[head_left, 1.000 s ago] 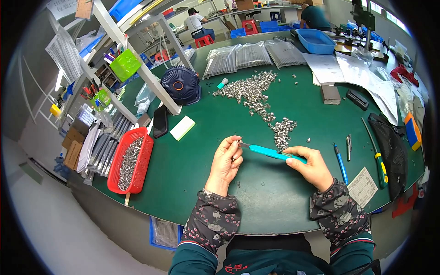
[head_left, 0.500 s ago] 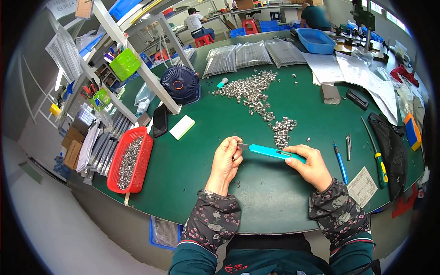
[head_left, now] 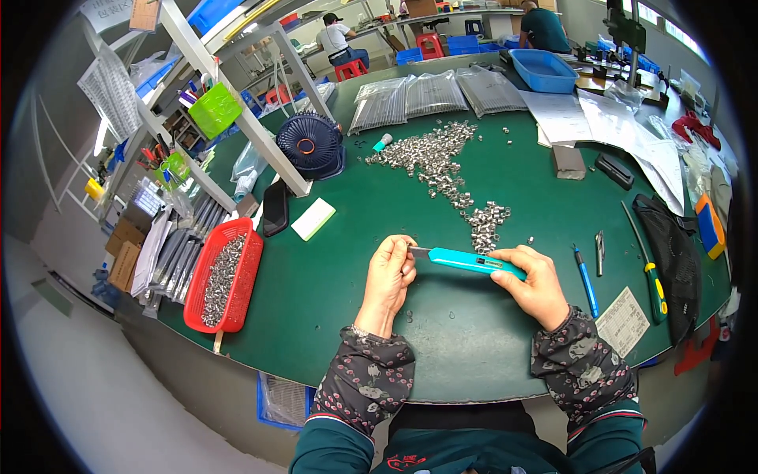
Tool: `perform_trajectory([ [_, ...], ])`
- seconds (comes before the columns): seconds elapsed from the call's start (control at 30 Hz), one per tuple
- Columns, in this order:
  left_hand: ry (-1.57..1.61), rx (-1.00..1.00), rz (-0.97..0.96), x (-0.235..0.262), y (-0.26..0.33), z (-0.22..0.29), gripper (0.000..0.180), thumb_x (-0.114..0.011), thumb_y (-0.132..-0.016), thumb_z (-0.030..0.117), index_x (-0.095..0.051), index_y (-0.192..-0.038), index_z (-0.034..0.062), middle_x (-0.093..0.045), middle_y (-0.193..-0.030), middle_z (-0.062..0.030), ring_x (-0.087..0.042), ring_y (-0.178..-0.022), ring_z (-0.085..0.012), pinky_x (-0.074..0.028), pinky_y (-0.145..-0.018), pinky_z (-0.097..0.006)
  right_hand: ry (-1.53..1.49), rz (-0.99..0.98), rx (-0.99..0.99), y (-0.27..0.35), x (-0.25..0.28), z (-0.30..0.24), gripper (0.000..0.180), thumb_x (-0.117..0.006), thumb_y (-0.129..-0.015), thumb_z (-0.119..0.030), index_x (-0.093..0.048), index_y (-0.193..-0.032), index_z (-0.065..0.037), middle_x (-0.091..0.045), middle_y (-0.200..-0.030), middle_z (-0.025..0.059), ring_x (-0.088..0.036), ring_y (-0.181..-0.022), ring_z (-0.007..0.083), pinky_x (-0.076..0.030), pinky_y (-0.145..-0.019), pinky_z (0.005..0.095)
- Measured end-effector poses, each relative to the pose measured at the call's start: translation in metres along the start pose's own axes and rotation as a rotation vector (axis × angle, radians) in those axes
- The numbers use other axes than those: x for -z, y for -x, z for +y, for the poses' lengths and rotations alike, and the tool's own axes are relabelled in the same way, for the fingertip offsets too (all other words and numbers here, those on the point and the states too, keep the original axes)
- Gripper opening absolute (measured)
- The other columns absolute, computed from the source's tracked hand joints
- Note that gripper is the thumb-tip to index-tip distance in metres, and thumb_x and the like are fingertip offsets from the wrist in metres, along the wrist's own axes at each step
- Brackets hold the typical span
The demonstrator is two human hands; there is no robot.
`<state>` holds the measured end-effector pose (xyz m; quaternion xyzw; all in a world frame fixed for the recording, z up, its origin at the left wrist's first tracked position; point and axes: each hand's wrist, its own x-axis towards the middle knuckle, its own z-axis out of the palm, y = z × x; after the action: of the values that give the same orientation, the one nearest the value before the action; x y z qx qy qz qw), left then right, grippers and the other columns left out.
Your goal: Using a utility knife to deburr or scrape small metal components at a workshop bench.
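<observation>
My right hand (head_left: 537, 284) is closed round the handle of a turquoise utility knife (head_left: 472, 261), which lies nearly level over the table with its blade pointing left. The fingers of my left hand (head_left: 387, 278) are pinched together at the tip of the grey blade (head_left: 419, 253). Whatever small thing they hold is hidden by the fingertips. Just beyond the knife a small heap of short metal rings (head_left: 485, 225) lies on the green table (head_left: 363, 213). It trails off into a larger pile of the same rings (head_left: 430, 154) farther back.
At left stands a red basket (head_left: 246, 272) of metal parts, near a phone (head_left: 275, 208), a white pad (head_left: 313, 219) and a dark blue fan (head_left: 312, 146). Rightward lie a blue pen (head_left: 587, 281), a screwdriver (head_left: 654, 288) and a paper slip (head_left: 624, 322). Bagged tubes (head_left: 436, 93) line the back.
The knife has shifted very slightly left along with my right hand, and a little more blade shows beside my left fingertips. My left hand stays almost in place.
</observation>
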<state>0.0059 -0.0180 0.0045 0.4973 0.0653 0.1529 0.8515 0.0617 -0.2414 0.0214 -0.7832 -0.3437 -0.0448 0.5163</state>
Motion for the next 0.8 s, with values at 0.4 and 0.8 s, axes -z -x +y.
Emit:
perform_trajectory([
  [0.4,-0.095,-0.020,0.021,-0.0015,0.0006,0.0007,0.021,-0.045,-0.090,0.025,-0.052,-0.084,0.0062,-0.041,-0.064,0.0031,-0.034,-0.050,-0.0023,-0.025,-0.040,-0.015,0.070,0.040,0.051,0.0012,-0.0007,0.0010,0.028,-0.065,-0.070,-0.019,-0.062,-0.095,-0.008,-0.051,-0.068,0.0082,-0.050,-0.057,0.0222,-0.039,-0.052,0.0321],
  [0.8,-0.207,0.015,0.039,0.0004,-0.0012,0.0047,0.027,-0.042,-0.091,0.027,-0.050,-0.078,0.0051,-0.039,-0.057,0.0035,-0.028,-0.041,-0.0021,-0.020,-0.036,-0.016,0.086,0.038,0.056,0.0012,0.0000,0.0012,0.029,-0.065,-0.069,-0.018,-0.062,-0.096,-0.009,-0.050,-0.068,0.0078,-0.049,-0.057,0.0220,-0.039,-0.053,0.0320],
])
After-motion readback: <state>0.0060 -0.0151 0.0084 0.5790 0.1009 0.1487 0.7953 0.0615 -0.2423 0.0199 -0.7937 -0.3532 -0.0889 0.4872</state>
